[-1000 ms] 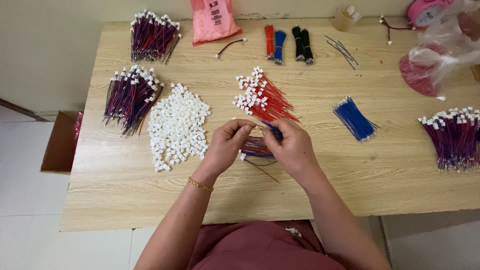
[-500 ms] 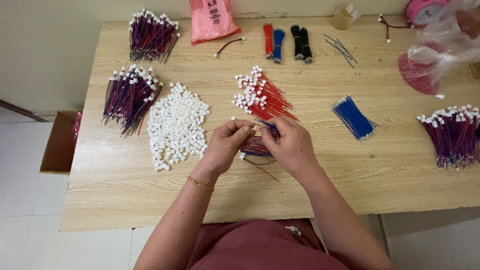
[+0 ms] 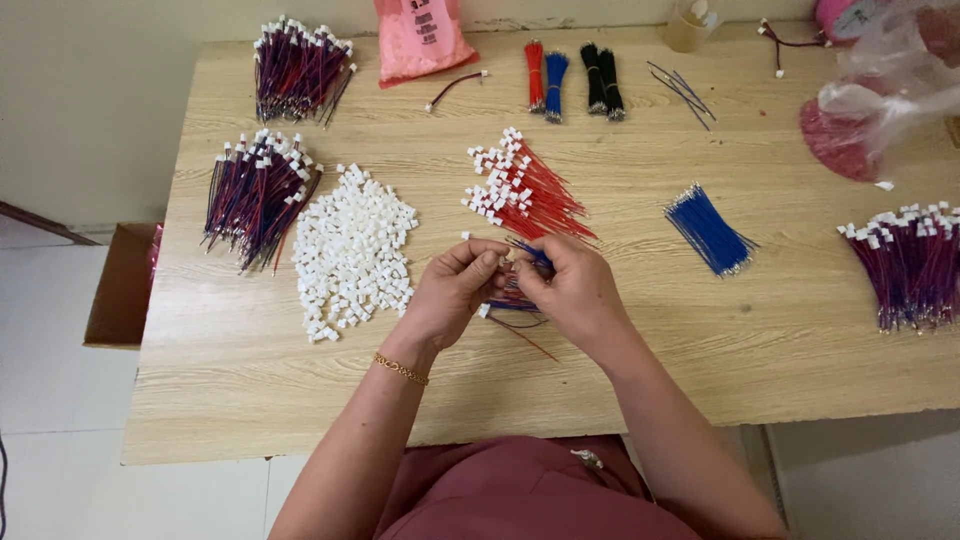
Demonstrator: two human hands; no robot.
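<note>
Wires [image 3: 520, 268], blue and red, sit pinched between the fingertips of the left hand [image 3: 455, 290] and right hand [image 3: 570, 290] over the table [image 3: 640, 350], apparently with a small white plug. Loosened fingers could drop the plug among the red wires [image 3: 525, 195] just behind.

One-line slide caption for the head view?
Left hand and right hand pinch a blue wire beside white connectors on a wooden table.

Far beyond my hands, at the table's back edge, I see a flat pink plastic packet [image 3: 422, 38] with dark print. Up to the right of my hands lies a crumpled clear plastic bag [image 3: 890, 80]. Left, below the table, stands an open cardboard box [image 3: 120, 290].
</note>
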